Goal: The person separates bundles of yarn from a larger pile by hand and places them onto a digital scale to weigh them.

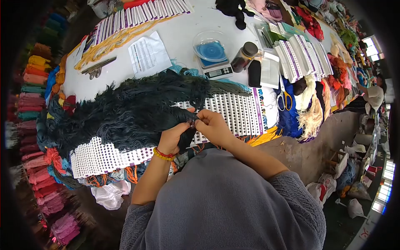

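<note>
A large bundle of dark green-black yarn [137, 104] lies across white cards with rows of holes [237, 110]. My left hand [171, 137], with red and yellow bands at its wrist, is closed on the near right end of this yarn. Close beside it my right hand [211, 126] pinches at the same dark strands, its fingertips almost touching those of the left. Between the fingertips the strands are too small to make out singly. More punched cards [93, 160] show under the yarn's near edge.
Beyond the yarn are a digital scale [217, 73] with a clear bowl, a dark jar [245, 56], a black phone-like object [254, 73] and a printed sheet [148, 54]. Orange-handled scissors [285, 100] lie right, near stacked cards [302, 58]. A person [373, 93] is at far right.
</note>
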`<move>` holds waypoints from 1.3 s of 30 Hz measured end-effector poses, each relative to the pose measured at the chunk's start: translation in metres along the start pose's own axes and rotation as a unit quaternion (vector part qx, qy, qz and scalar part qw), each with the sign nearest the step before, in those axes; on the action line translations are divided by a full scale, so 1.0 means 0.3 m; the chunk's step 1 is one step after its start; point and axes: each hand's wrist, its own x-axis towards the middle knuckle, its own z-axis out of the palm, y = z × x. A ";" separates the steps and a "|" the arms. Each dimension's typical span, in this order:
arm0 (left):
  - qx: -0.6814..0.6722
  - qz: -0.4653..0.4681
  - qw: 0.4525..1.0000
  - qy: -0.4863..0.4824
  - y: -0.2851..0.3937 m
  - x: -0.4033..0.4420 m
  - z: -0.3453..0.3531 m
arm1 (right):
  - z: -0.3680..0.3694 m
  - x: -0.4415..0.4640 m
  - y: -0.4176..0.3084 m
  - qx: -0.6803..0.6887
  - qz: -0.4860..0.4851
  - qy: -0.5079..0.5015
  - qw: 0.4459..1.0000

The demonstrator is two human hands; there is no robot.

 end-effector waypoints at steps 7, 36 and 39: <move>-0.062 -0.010 0.998 0.023 -0.002 0.001 -0.004 | 0.000 0.012 0.017 0.216 0.071 0.006 0.974; -0.117 0.309 0.886 0.325 0.851 -0.437 -1.195 | -1.016 0.136 0.450 -0.580 -0.027 0.296 0.758; -0.003 0.344 0.834 0.432 1.016 -0.547 -1.290 | -1.079 0.018 0.257 -0.595 0.080 0.379 0.704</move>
